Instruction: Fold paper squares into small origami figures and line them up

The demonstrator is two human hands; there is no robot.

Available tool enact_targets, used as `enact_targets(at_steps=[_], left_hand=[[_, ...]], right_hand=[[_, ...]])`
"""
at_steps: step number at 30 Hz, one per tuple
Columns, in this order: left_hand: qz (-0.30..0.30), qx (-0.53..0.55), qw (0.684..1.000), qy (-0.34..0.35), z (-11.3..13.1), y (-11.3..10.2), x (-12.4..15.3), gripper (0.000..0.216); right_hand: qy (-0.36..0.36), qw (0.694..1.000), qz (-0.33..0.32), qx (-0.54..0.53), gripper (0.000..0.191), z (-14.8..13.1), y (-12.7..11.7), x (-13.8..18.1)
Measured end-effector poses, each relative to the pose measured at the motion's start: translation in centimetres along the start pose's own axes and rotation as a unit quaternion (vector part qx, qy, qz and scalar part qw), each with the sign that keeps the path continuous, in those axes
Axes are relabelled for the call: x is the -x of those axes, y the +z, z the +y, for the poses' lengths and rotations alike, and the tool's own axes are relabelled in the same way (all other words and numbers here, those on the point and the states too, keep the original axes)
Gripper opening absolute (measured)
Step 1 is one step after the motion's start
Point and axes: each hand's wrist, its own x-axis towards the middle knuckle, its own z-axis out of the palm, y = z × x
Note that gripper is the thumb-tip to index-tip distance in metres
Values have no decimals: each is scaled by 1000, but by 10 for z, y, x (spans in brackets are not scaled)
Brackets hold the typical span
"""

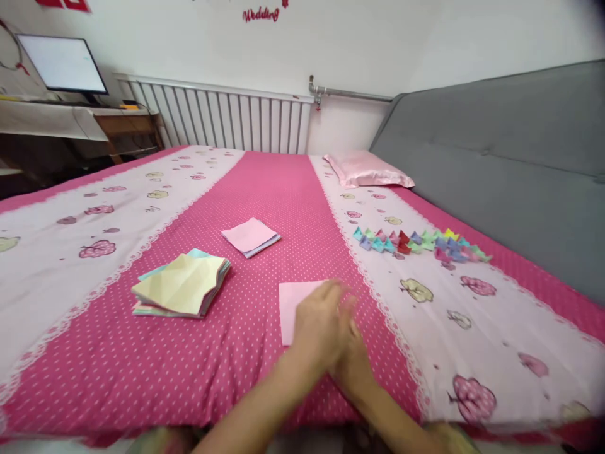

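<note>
Holds both hands together over the right part of a pink sheet [287, 313], left hand [322, 321] overlapping right hand [353, 359]. Seems to curl the left fingers loosely inward, with the right fingers mostly hidden and blurred behind. Cannot tell the exact opening of either palm, nor any grip on paper between or beneath.

Has the sheet flat on the dotted strip of the bedspread [227, 353], straight ahead of the body, probably for equal reach from both sides. Rests 2 paper stacks to the left, likely for handy supply: a cream-topped stack [182, 287], creased and skewed, and farther off a tidier pink-topped stack [250, 234]. Groups small folded paper pieces [416, 243] in rough rows on the right, in several colours, presumably to save mixing with loose sheets.

Blocks most of the sheet's right side from view with the hands. Might find the soft, wrinkled fabric a poor support for crisp creases. Beyond, shows a pink pillow [371, 170], a grey headboard [496, 139], a white radiator [212, 113] and, far left, a lit monitor [63, 63].
</note>
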Motion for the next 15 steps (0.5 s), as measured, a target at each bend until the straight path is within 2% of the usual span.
enact_targets(at_steps=[2, 5, 8, 10, 13, 15], left_hand=[[-30, -91, 995, -25, -33, 1, 20, 35], [-108, -160, 981, -14, -75, 1, 43, 44], [-158, -189, 969, -6, -89, 3, 50, 52], [-174, -197, 965, 3, -88, 5, 45, 53], [-222, -205, 953, 19, -88, 12, 33, 52], [-250, -216, 944, 17, -94, 18, 30, 55]], right_hand=[[6, 1000, -22, -15, 35, -8, -11, 13], [31, 998, -29, -51, 38, -8, -33, 13], [71, 994, 27, -74, 43, -7, -44, -10], [58, 994, 15, -92, 51, -8, -38, -33], [49, 990, -63, -120, 60, -11, -9, -60], [78, 984, -114, -109, 65, -11, 13, -66]])
